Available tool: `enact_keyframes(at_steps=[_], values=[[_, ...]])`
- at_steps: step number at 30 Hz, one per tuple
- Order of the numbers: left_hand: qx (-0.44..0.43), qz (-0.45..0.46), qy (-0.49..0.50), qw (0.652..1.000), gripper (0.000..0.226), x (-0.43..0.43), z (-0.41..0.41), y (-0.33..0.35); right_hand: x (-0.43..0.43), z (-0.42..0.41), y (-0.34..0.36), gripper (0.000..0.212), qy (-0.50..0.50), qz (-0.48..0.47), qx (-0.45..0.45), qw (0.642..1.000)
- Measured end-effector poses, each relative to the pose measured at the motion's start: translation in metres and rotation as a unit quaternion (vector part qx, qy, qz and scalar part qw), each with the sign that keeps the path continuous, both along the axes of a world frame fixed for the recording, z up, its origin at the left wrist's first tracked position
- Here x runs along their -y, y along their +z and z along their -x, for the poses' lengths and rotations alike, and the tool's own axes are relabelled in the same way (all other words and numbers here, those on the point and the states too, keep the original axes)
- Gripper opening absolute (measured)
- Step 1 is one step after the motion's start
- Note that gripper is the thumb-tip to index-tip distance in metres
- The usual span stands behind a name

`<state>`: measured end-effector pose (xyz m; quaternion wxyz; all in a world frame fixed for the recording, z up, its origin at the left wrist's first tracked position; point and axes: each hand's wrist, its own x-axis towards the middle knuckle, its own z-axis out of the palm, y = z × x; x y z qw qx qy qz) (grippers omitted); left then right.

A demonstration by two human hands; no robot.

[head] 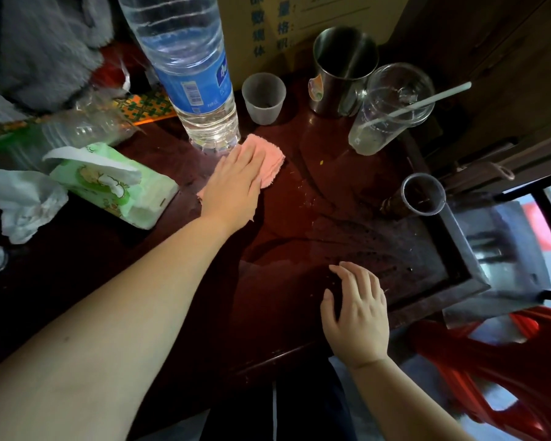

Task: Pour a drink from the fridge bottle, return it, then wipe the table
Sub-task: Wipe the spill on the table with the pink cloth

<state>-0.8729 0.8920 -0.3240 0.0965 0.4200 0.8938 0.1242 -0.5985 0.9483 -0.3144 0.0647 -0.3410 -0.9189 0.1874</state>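
My left hand (pixel 236 183) lies flat with straight fingers on a pink cloth (pixel 269 160), pressing it onto the dark red table (pixel 287 218). The cloth sits right at the base of a large clear water bottle (pixel 188 68) with a blue label. My right hand (pixel 357 310) rests on the table near its front edge, fingers spread and lightly bent, holding nothing. A small translucent plastic cup (pixel 263 98) stands behind the cloth. Wet smears and droplets show on the table between my hands.
A steel mug (pixel 344 68), a tilted clear cup with a straw (pixel 392 106) and a dark tube-shaped cup (pixel 422 194) stand at the right. A green tissue pack (pixel 115 186) and crumpled tissue (pixel 26 202) lie left. A red plastic stool (pixel 490 370) is at lower right.
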Motion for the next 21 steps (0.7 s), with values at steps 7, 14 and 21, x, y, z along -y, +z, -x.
enact_keyframes(at_steps=[7, 14, 21], values=[[0.046, 0.018, -0.115, 0.992, 0.054, -0.026, 0.022, 0.011, 0.000, -0.001, 0.000, 0.039, 0.005, -0.004, -0.003, 1.000], [0.104, -0.005, -0.216, 0.971, 0.058, -0.048, 0.003, 0.009, 0.001, -0.001, -0.002, 0.038, 0.003, -0.005, -0.005, 1.000], [0.070, 0.013, -0.199, 0.977, 0.054, -0.044, -0.009, 0.022, 0.001, -0.001, 0.001, 0.036, 0.006, -0.008, -0.008, 1.000]])
